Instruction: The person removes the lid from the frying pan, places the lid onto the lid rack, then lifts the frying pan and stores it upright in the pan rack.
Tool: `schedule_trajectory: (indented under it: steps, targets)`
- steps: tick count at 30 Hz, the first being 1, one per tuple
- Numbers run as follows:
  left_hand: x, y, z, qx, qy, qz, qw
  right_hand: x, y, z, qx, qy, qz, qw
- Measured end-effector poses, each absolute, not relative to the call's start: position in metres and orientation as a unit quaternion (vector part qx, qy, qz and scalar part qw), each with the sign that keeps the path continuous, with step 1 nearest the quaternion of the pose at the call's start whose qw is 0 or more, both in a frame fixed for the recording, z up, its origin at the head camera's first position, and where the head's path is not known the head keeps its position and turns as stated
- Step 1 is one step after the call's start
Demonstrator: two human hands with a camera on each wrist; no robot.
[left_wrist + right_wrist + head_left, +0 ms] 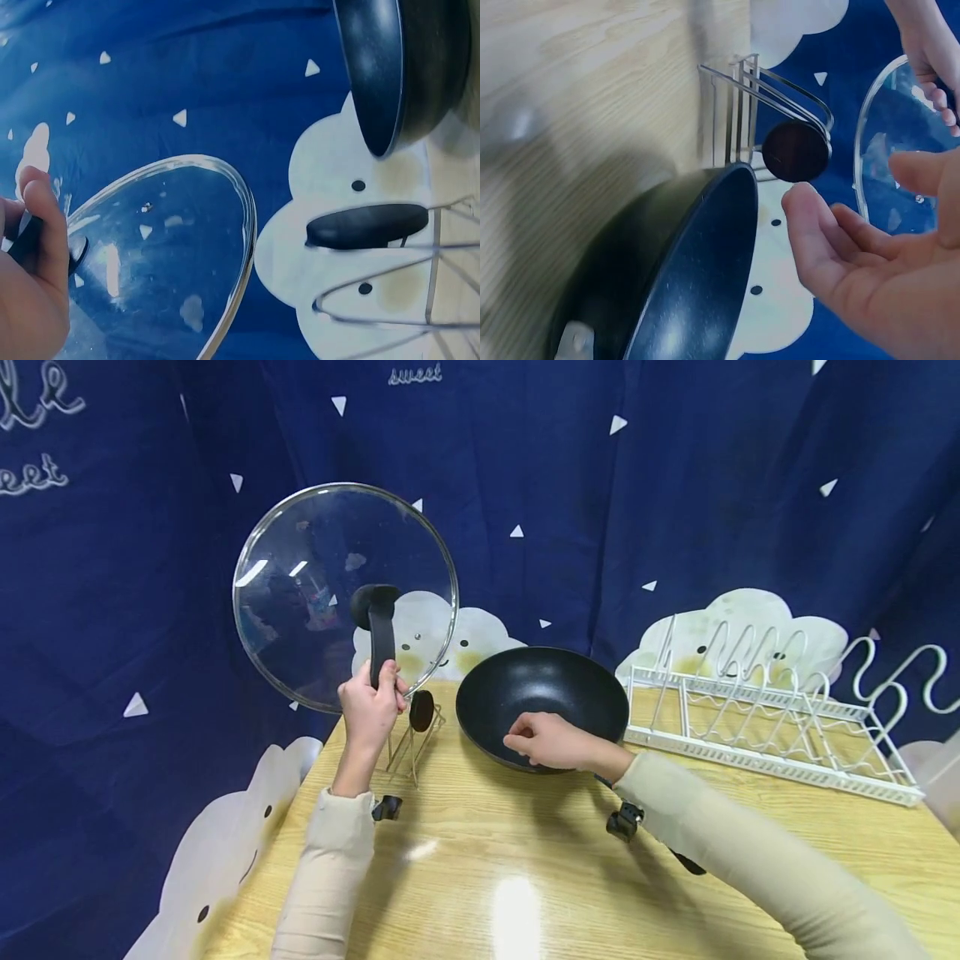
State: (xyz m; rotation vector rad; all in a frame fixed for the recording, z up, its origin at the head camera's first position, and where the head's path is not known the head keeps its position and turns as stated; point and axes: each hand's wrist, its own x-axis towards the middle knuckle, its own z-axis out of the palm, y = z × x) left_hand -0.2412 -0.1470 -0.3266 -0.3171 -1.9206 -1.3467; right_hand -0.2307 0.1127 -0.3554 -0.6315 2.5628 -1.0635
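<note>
My left hand (369, 714) grips the black handle (382, 639) of a large round glass lid (300, 539), held up on edge above the table's back left. In the left wrist view, the lid's metal-rimmed glass (169, 251) spreads out beyond the fingers. Over the front of a black wok (543, 681), my right hand (558, 743) hovers with loosely bent fingers and nothing in them. The right wrist view shows that same hand (877, 281) apart from the wok's rim (742, 180). The right forearm hides part of the wok's handle (688, 863).
A small wire stand (411, 758) with a dark round disc (422, 711) stands left of the wok. To the right lies a white wire dish rack (765, 767). Behind the wooden table (465, 860) hangs a blue curtain (525, 460) with white triangles and clouds.
</note>
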Motion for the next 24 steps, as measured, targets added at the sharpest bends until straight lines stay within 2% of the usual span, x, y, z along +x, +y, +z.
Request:
schedule_trajectory:
  steps: [9,15,18,24]
  targets:
    - [-0.252,-0.178,-0.339,-0.097,-0.748,-0.498,0.428,-0.251,0.068,-0.371,-0.207,0.893,-0.385,0.108]
    - [-0.253,-0.188,-0.341,-0.086,-0.755,-0.47,0.449,-0.264,0.043,-0.385,-0.244,0.915,-0.322,-0.011]
    - [-0.254,-0.189,-0.344,-0.077,-0.757,-0.468,0.448,-0.269,0.032,-0.39,-0.261,0.92,-0.286,-0.053]
    - [-0.254,-0.197,-0.35,-0.059,-0.778,-0.441,0.443,-0.278,0.004,-0.394,-0.275,0.937,-0.211,-0.051]
